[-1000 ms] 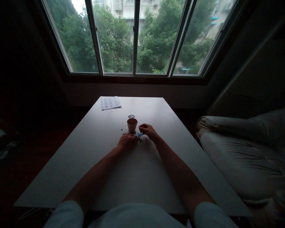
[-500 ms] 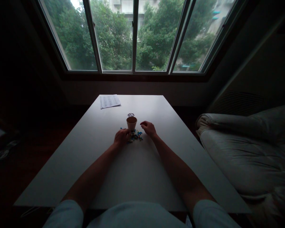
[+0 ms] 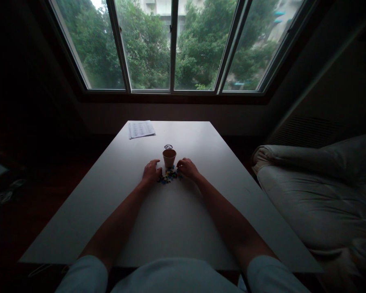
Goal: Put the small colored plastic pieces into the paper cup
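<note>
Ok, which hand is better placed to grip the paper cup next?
Probably the left hand: its thumb and forefinger are spread toward the paper cup. The right hand is also close, but its fingers look curled by the small colored pieces.

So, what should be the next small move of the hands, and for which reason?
Probably curl the left hand gently inward around the small coloured pieces: they lie scattered in front of the upright cup, between both hands, with the right hand close on their other side.
</note>
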A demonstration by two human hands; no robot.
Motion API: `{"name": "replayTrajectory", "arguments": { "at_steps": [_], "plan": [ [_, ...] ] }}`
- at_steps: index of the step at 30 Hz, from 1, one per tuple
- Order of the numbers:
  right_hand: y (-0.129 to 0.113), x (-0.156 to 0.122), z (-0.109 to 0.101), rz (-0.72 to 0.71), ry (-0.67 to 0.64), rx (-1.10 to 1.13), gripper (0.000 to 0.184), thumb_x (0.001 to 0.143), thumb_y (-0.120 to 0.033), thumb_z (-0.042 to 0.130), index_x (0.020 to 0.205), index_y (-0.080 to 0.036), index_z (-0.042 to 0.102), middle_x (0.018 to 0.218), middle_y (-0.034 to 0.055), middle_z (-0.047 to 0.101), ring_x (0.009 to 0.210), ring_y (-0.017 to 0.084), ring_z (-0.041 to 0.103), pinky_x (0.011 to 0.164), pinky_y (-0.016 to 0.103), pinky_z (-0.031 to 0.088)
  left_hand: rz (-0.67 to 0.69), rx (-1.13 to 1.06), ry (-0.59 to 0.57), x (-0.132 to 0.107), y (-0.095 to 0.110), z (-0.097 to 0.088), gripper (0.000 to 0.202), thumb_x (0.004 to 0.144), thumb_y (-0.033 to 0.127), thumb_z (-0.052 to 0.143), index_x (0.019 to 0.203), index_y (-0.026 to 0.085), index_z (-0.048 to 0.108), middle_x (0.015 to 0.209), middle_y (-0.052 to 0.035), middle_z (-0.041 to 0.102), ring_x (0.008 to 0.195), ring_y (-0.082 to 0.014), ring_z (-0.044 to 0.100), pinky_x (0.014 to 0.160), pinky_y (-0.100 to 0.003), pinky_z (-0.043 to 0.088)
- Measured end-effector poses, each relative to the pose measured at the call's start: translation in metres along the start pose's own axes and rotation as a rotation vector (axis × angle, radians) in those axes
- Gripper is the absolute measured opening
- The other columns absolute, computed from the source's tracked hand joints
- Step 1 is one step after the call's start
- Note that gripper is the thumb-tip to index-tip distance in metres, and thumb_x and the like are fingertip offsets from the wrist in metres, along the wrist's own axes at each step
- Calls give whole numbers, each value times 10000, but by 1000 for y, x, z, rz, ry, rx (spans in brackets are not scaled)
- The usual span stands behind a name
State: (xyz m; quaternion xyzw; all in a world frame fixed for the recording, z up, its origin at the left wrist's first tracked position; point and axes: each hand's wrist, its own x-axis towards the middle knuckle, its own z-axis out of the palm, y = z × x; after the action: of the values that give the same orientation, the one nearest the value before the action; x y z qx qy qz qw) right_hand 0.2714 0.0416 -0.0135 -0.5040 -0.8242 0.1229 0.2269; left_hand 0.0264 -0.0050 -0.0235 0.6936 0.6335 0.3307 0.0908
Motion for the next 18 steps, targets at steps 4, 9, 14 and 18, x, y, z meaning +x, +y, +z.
{"name": "replayTrajectory", "arguments": {
  "at_steps": [4, 9, 14, 18],
  "plan": [
    [0, 0, -1, 1, -14, -12, 157, 819, -159, 650, 930, -217, 745, 961, 66, 629, 958, 190, 551, 803, 251, 409, 86, -14, -65, -1, 1, 2, 508, 841, 237, 609, 1341, 200, 528, 1341, -104, 584, 1180, -231, 575, 1040, -384, 446],
    [0, 0, -2, -30, -25, 19, 179, 815, -173, 651, 960, -226, 740, 961, 54, 624, 954, 182, 547, 810, 246, 409, 155, -3, -123, -4, 5, 0, 538, 858, 286, 611, 1379, 198, 511, 1306, -117, 604, 1174, -252, 572, 1027, -397, 449],
    [6, 2, 0, 6, -17, 3, 216, 802, -120, 627, 958, -215, 743, 969, 62, 627, 948, 184, 544, 795, 249, 406, 172, 17, -157, -6, 9, -5, 438, 884, 325, 584, 1309, 216, 583, 1258, -101, 631, 1161, -248, 569, 1012, -380, 451],
    [11, 1, 1, -50, -11, 63, 157, 811, -167, 659, 935, -214, 743, 939, 52, 614, 898, 168, 547, 774, 243, 414, 157, 14, -159, -7, 14, -8, 335, 897, 331, 564, 1205, 230, 650, 1190, -80, 662, 1124, -232, 580, 988, -354, 462]
  ]
}}
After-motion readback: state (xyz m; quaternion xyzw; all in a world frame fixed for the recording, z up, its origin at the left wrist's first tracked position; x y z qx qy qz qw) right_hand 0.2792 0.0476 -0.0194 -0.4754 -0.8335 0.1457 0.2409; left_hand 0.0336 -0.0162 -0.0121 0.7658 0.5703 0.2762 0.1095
